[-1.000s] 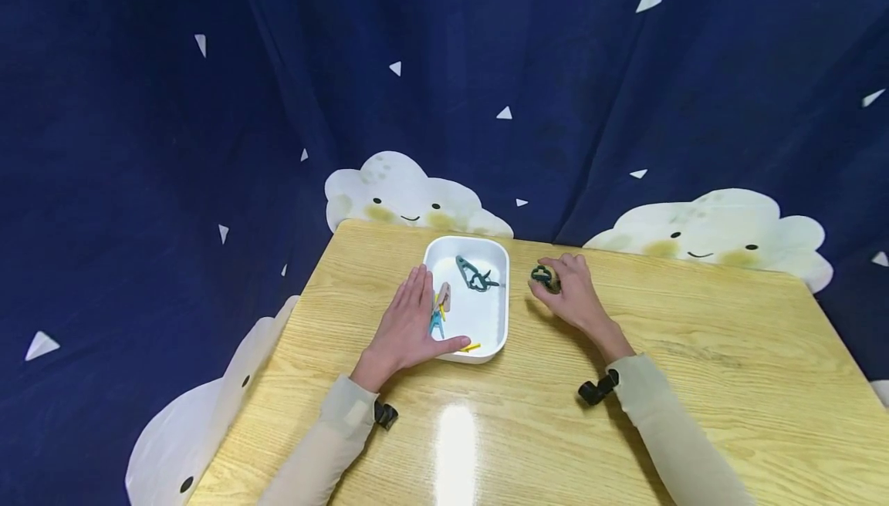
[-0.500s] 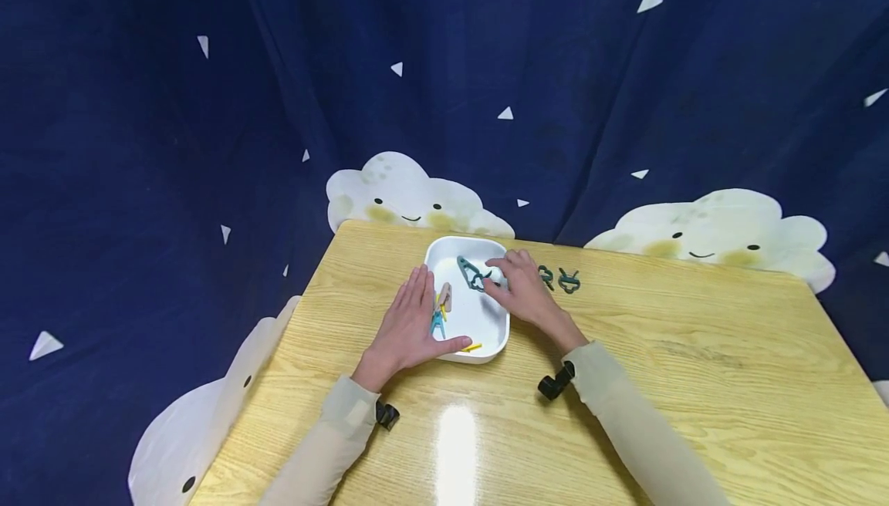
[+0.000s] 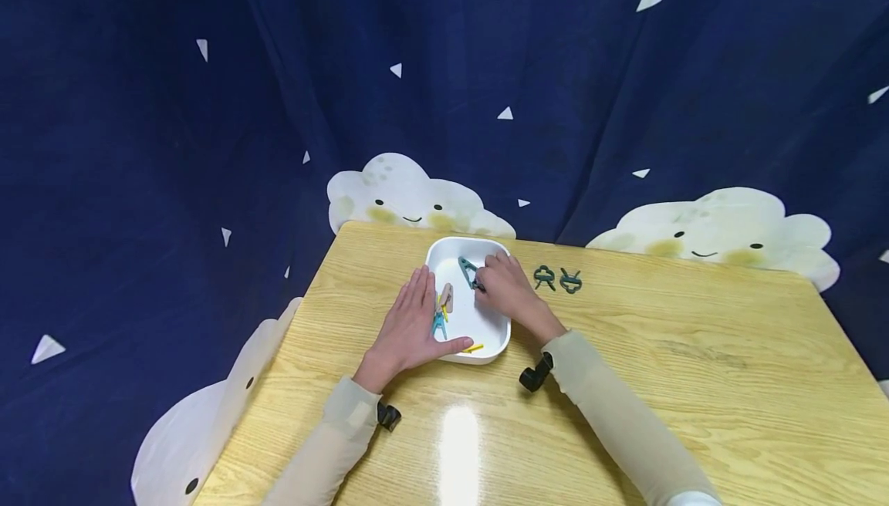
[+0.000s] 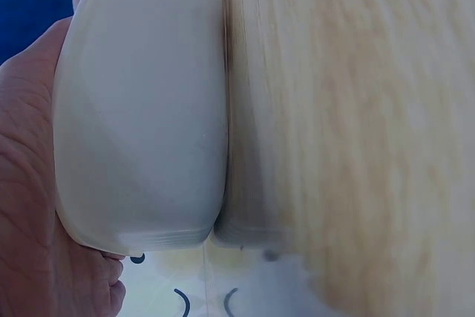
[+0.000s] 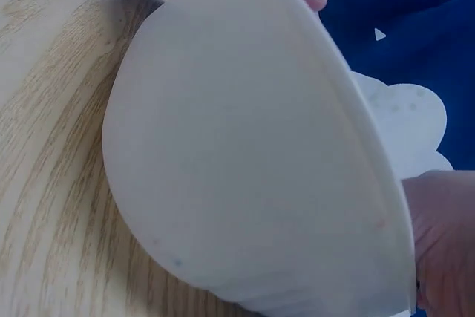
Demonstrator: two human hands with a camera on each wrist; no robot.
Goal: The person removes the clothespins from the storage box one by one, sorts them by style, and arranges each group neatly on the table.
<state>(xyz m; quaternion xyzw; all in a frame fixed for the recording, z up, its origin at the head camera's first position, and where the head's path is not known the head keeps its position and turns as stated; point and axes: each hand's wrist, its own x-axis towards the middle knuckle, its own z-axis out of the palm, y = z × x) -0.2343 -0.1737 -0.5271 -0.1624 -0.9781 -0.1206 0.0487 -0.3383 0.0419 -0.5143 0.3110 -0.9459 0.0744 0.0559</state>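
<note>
A white rectangular tub (image 3: pixel 486 336) stands on the table. My left hand (image 3: pixel 406 327) rests along its left side with straight fingers, the thumb lying over the near rim. Inside the tub my right hand (image 3: pixel 508 287) has its fingers curled, pinching a dark green flower-shaped plant clip (image 3: pixel 478 285) that is mostly hidden. Touching or close by lies a larger green clip (image 3: pixel 467 267). A beige clothespin (image 3: pixel 447 298), a light blue clothespin (image 3: pixel 439 322) and small yellow pieces (image 3: pixel 474 349) lie near the left hand. Both wrist views show mainly the tub's outer wall (image 4: pixel 148 109).
Two dark green plant clips, one left (image 3: pixel 545 276) and one right (image 3: pixel 571 281), lie side by side on the wooden table (image 3: pixel 667 382), right of the tub. A dark blue curtain (image 3: pixel 444 89) with white clouds hangs behind the table's far edge.
My right hand has let go of a green clip on the table, moved left into the tub, and curled its fingers at another clip. The left hand has stayed in place.
</note>
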